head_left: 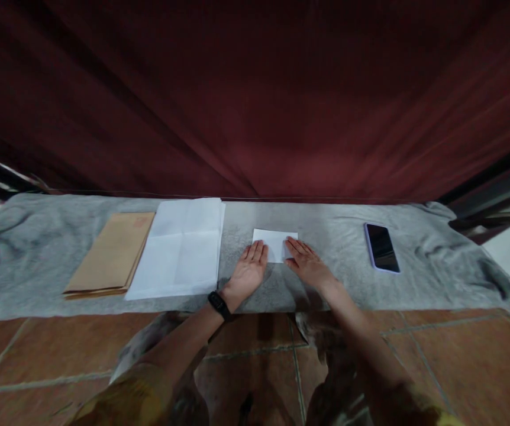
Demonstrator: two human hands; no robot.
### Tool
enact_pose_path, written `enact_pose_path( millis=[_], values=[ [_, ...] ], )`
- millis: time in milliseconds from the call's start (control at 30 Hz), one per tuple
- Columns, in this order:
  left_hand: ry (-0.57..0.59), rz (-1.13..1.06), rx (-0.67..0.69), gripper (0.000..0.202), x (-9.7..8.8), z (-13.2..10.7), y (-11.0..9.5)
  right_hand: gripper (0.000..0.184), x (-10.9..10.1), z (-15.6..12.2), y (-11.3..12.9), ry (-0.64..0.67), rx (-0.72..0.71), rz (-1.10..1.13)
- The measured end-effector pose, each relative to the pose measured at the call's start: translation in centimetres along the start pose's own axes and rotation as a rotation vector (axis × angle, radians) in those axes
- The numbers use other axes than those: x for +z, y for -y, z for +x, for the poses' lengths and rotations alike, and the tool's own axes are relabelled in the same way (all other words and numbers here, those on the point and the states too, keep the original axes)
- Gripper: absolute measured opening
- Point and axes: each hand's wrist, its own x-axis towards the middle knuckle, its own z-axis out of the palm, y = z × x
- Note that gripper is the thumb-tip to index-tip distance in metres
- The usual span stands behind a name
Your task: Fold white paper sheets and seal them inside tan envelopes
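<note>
A small white piece of paper (275,242), which looks folded, lies flat on the grey cloth in front of me. On its left side my left hand (249,267) rests with the fingers stretched out flat, a black band on that wrist. My right hand (306,263) lies on the paper's right side, fingers extended and pressing down. Neither hand grips anything. The paper's lower corners are partly hidden under the hands.
Left of the hands is a stack of white sheets (179,248) with crease lines, beside brown envelopes (110,254). A phone (382,248) lies to the right on the grey cloth (326,225). A dark red curtain (255,106) hangs behind; tiled floor (468,355) shows below.
</note>
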Motion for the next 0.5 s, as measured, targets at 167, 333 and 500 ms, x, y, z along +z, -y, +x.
enact_pose_path(
  millis=[167, 333, 500],
  values=[
    [-0.017, -0.039, 0.014, 0.061, -0.1, -0.1, 0.1, 0.058, 0.3, 0.2, -0.2, 0.004, 0.015, 0.024],
    [-0.027, -0.005, -0.012, 0.056, -0.1, -0.1, -0.2, 0.056, 0.1, 0.3, 0.3, -0.021, 0.046, 0.0],
    [-0.102, -0.022, -0.148, 0.049, 0.3, -0.1, -0.4, 0.052, -0.2, 0.8, 2.7, -0.027, 0.121, -0.075]
  ],
)
